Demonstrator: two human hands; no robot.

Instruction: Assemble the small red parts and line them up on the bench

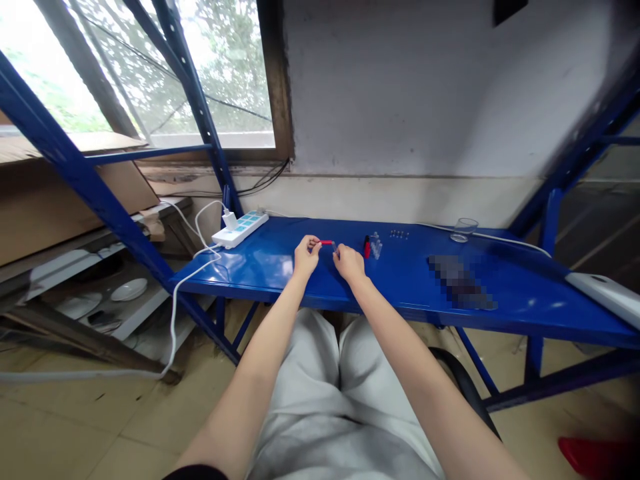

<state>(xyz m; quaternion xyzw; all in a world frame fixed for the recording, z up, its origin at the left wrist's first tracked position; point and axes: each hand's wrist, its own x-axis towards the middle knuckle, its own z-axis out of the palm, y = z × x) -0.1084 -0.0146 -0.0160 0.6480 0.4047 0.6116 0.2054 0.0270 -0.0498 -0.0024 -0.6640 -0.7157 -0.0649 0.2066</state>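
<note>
Just above the blue table (pixel 270 263), my left hand (pixel 306 255) pinches a thin red stick-like piece (pixel 326 242) that points to the right. Opposite it, my right hand (pixel 349 261) is closed with its fingertips on a small dark, partly clear piece (pixel 335 247) by the stick's right end. Whether the two pieces touch, I cannot tell. To the right of my right hand are small red and black pieces (pixel 367 249) beside a group of clear plastic pieces (pixel 376 245). Several tiny metallic bits (pixel 399 234) are laid out farther back.
A white power strip (pixel 240 230) with a plugged-in charger and cables occupies the table's back left. A clear cup (pixel 464 230), a pixelated dark object (pixel 460 283) and a white object (pixel 606 297) are on the right. Blue frame posts (pixel 187 73) rise at both sides.
</note>
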